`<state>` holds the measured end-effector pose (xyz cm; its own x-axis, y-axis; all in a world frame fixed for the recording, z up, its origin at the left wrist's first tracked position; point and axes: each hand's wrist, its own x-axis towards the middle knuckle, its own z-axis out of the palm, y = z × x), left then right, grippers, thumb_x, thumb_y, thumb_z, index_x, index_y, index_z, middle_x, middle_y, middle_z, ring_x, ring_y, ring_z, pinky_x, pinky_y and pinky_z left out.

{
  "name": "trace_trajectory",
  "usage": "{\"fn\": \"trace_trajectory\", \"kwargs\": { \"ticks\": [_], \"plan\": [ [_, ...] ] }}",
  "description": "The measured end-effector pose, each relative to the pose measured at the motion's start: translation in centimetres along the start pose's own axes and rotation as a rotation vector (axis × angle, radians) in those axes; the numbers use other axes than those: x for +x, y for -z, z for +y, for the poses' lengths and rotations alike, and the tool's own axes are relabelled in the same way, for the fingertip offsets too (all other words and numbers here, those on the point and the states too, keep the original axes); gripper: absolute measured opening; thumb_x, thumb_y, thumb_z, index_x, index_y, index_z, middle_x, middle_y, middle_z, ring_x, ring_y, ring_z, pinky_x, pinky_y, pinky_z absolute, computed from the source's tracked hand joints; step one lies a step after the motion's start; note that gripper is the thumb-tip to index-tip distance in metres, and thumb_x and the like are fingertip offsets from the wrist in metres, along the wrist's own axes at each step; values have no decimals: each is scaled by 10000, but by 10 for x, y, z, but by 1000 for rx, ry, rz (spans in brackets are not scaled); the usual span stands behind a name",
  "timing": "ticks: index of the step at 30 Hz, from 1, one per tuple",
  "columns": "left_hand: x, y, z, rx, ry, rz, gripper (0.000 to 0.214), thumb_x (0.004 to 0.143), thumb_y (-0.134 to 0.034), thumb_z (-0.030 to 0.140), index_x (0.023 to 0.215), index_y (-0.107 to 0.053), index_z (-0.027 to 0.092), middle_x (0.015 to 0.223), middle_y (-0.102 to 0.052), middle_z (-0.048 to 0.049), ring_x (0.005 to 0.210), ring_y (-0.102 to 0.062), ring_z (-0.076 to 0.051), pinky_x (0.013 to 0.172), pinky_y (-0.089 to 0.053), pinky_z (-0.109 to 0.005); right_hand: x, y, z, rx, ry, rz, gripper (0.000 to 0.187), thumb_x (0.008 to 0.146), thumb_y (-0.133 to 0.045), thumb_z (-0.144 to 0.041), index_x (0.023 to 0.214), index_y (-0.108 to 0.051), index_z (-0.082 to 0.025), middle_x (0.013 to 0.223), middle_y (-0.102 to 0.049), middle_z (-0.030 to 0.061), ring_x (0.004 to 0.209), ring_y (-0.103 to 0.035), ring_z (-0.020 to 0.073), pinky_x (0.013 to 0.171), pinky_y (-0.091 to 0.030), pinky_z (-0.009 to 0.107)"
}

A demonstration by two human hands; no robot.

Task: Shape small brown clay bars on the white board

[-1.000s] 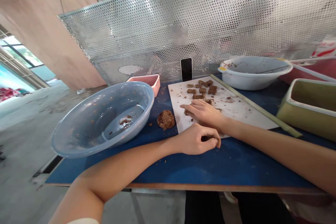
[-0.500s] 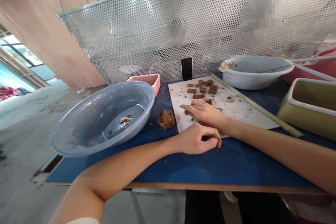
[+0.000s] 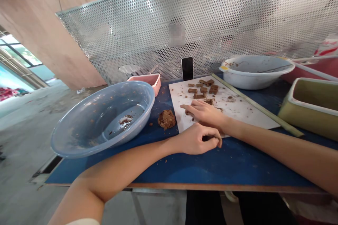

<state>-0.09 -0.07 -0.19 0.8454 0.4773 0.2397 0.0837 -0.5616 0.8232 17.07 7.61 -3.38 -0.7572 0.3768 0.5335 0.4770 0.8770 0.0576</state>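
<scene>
My left hand rests at the near edge of the white sheet. Its fingers are curled in, the thumb bent close to the index finger, and I see nothing in the gap between them. Just beyond it, my right hand lies palm down on the sheet, index finger stretched to the left; its underside is hidden. Past its knuckles are several small brown moulded pieces that look like clay or dough, with crumbs around them. A rough brown lump sits on the blue tabletop, left of the sheet.
A big blue basin with brown residue stands on the left, a pink tray behind it. A phone leans against the perforated metal screen. Rightward are a pale strip, a white basin and an olive bin.
Both hands hold the same pose and place. The whole view has shifted very slightly; the brown pieces and the lump lie as before.
</scene>
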Motion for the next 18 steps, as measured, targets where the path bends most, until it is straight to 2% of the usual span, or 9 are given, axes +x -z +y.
{"fn": "trace_trajectory", "kwargs": {
  "ticks": [4, 8, 14, 18],
  "plan": [
    [0, 0, -1, -1, 18, -6, 189, 1006, -562, 161, 931, -735, 148, 899, -773, -42, 815, -686, -140, 827, -545, -246, 0, -1, 0, 9, 7, 11, 700, 981, -585, -105, 1652, -412, -198, 1121, -768, 117, 1058, -628, 328, 934, -555, 502],
    [-1, 0, -2, 18, 31, -13, 194, 1011, -561, 172, 944, -741, 143, 885, -764, -37, 772, -660, -129, 786, -528, -238, 0, -1, 1, -3, 5, 67, 574, 1054, -546, -140, 1618, -464, -209, 1032, -744, 100, 1021, -637, 316, 912, -578, 492],
    [0, 1, 2, 65, 88, -29, 212, 1007, -548, 166, 949, -750, 143, 812, -735, -21, 707, -613, -116, 716, -488, -227, 1, 9, 1, 40, -30, 145, 462, 1068, -517, -138, 1518, -584, -222, 1308, -711, 153, 1177, -635, 337, 992, -600, 543],
    [-1, 1, 4, 80, 81, -35, 194, 1000, -559, 169, 956, -746, 142, 762, -707, -2, 649, -562, -99, 658, -444, -216, -2, 11, 2, 44, -84, 202, 424, 1024, -469, -68, 1362, -698, -183, 1335, -662, 188, 1211, -600, 350, 1051, -592, 601]
  ]
}}
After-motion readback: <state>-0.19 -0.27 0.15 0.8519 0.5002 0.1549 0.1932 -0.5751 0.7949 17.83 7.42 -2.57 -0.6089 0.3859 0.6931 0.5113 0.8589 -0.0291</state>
